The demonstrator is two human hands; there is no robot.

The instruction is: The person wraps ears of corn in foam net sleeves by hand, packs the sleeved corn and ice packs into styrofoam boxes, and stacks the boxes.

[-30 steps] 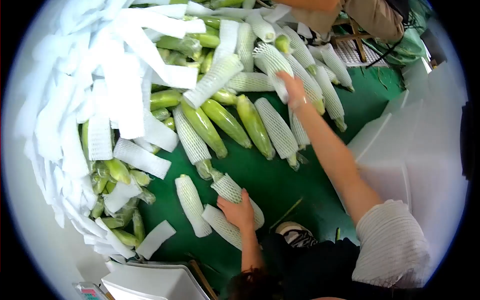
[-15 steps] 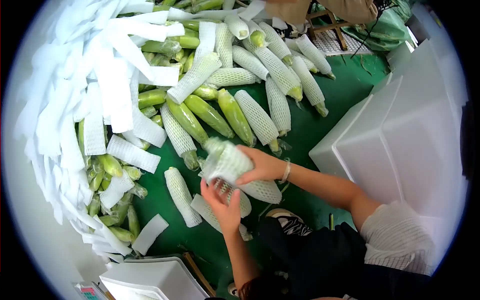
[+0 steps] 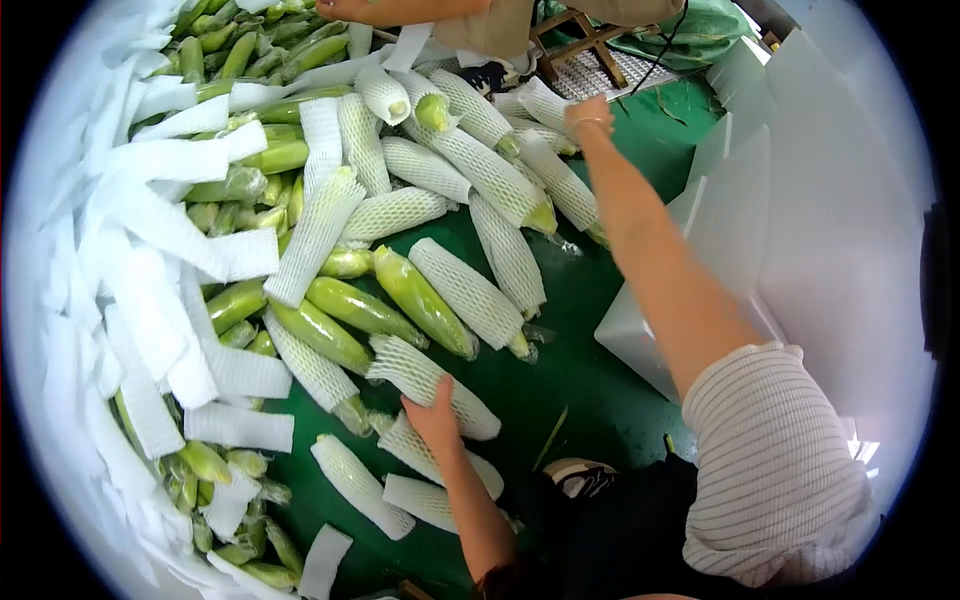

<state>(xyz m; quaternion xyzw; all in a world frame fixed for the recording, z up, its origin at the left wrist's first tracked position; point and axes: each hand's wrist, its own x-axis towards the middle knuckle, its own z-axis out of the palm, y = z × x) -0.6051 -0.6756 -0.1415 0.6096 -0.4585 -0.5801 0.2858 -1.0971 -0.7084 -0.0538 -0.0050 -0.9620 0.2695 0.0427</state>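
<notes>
My left hand is closed round the side of a green ear, seemingly corn, in a white foam net. Another netted ear lies under that hand, with more netted ears nearer my body. My right arm stretches far forward, and my right hand is closed at the end of a netted ear at the far edge of the row. Its fingertips are partly hidden. Between my hands lie film-wrapped ears without nets and a netted one.
White foam sleeves are heaped at the left over more green ears. Translucent white bins stand at the right. Another person's forearm and trousered legs show at the top, beside a wooden stool and green sacking.
My right hand has left the netted ear it held beside my left hand and reached far forward to another. That nearer ear now rests by my left hand. The view has shifted.
</notes>
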